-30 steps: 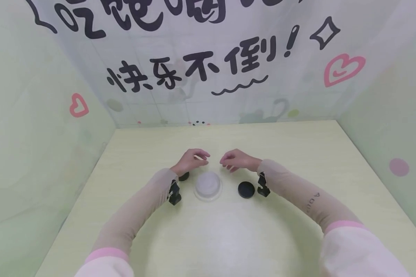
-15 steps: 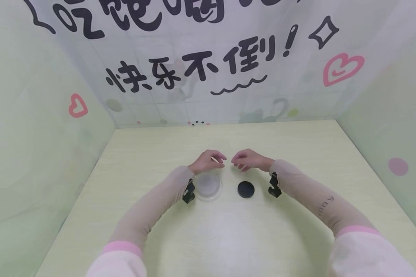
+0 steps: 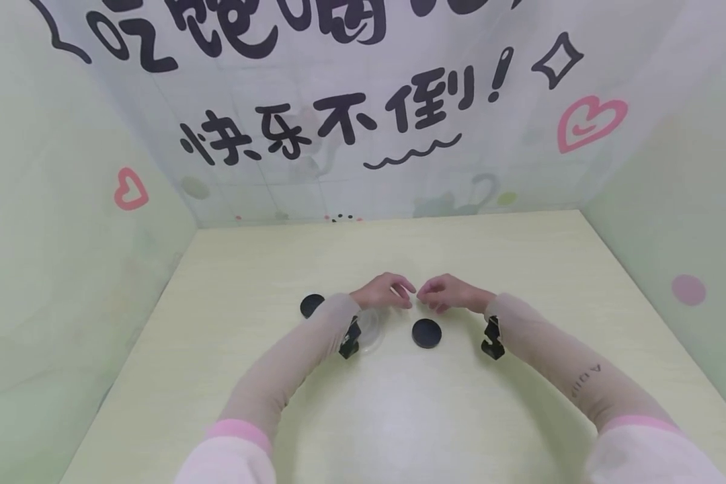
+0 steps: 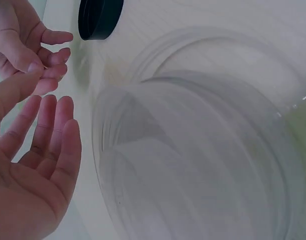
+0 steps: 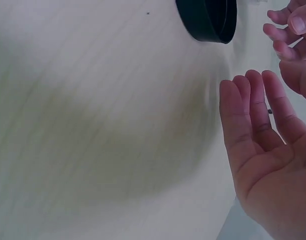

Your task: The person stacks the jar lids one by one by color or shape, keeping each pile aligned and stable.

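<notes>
My left hand (image 3: 384,292) is held over the table with its fingers loosely bent and holds nothing. Facing it, my right hand (image 3: 454,294) also holds nothing, its fingers relaxed. A small gap shows between the two sets of fingertips in the head view. Below my left wrist is a clear round plastic container (image 4: 192,165), partly covered by the wrist in the head view. A round black lid (image 3: 426,333) with a raised rim lies on the table just in front of the hands. Another black disc (image 3: 312,306) lies behind my left forearm, which hides part of it.
The pale wooden table (image 3: 399,417) is enclosed by fabric walls at the back and both sides. Large dark lettering and pink hearts are printed on the back wall (image 3: 339,168). Black wrist cameras hang under both sleeves, the left one (image 3: 349,338) over the container.
Both hands have moved to the right, and slightly nearer to each other. My left forearm now covers part of the clear container, and the left black disc shows behind it. The objects have stayed put.
</notes>
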